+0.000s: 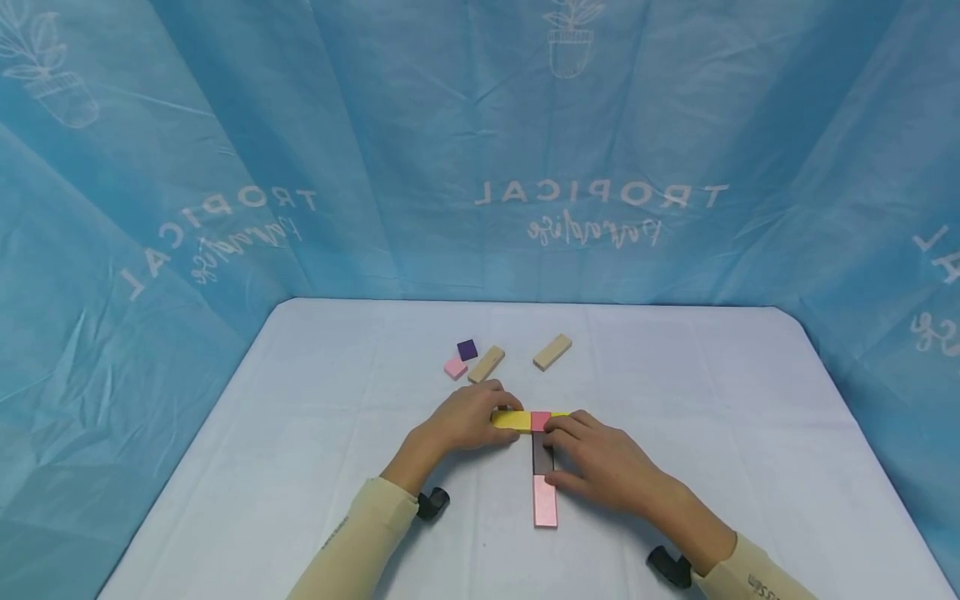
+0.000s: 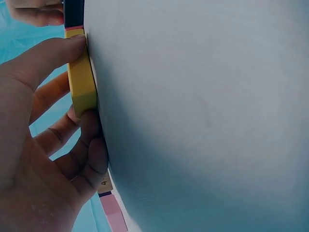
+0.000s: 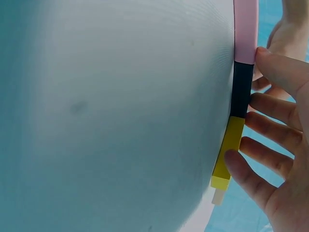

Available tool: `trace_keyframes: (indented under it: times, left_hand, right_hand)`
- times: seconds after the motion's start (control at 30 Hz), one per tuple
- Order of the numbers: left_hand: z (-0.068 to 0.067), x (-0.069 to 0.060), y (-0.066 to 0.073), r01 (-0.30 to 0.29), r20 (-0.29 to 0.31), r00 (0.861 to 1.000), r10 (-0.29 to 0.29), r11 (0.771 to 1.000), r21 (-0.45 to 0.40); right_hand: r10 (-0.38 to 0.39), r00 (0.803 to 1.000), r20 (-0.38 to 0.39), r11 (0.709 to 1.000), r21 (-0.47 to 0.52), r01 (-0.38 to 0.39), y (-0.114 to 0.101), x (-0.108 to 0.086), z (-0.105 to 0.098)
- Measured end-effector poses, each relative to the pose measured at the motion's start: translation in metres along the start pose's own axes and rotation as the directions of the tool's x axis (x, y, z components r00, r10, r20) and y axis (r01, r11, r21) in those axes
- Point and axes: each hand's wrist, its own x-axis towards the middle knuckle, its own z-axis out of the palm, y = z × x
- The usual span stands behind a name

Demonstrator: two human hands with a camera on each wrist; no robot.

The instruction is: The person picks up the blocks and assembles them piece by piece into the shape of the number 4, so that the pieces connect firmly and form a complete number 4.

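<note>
Flat blocks lie in a T on the white table. Its crossbar has a yellow block (image 1: 512, 421) at left, a small red-pink block (image 1: 541, 421) in the middle and another yellow block (image 3: 228, 152) at right. A dark block (image 1: 541, 457) and a pink block (image 1: 545, 502) form the stem. My left hand (image 1: 467, 419) holds the left yellow block between thumb and fingers. With fairly straight, spread fingers, my right hand (image 1: 609, 463) touches the T's right side, its thumb beside the pink block and its little finger against the right yellow block.
Behind the T lie two light wooden blocks (image 1: 487, 365), a small dark purple block (image 1: 467, 350) and a small pink block (image 1: 455, 368). A blue printed curtain (image 1: 420, 167) surrounds the table (image 1: 315, 467) at the back and sides.
</note>
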Motion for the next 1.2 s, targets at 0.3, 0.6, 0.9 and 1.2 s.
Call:
trace_keyframes:
  times: [0.3, 0.6, 0.9, 1.2]
  left_hand:
    - [-0.0006, -0.0007, 0.0007, 0.021, 0.008, 1.000, -0.021, 1.000, -0.011]
    - [0.0043, -0.0024, -0.0010, 0.014, 0.010, 1.000, -0.013, 0.999, -0.042]
    - [0.0009, -0.0019, -0.0004, 0.022, 0.005, 1.000, -0.022, 0.999, -0.036]
    - [0.0008, -0.0024, 0.0008, 0.033, 0.012, 0.999, -0.032, 0.999, -0.034]
  right_hand:
    - [-0.014, 1.000, 0.008, 1.000, -0.018, 0.014, 0.0005, 0.0013, -0.0027]
    - [-0.037, 0.999, 0.003, 0.999, -0.018, 0.037, 0.0002, -0.0006, -0.0028]
    - [-0.028, 0.999, 0.023, 0.999, -0.029, 0.028, 0.0001, 0.0031, -0.0040]
    - [-0.017, 0.999, 0.036, 1.000, -0.010, 0.018, -0.0018, 0.0035, -0.0057]
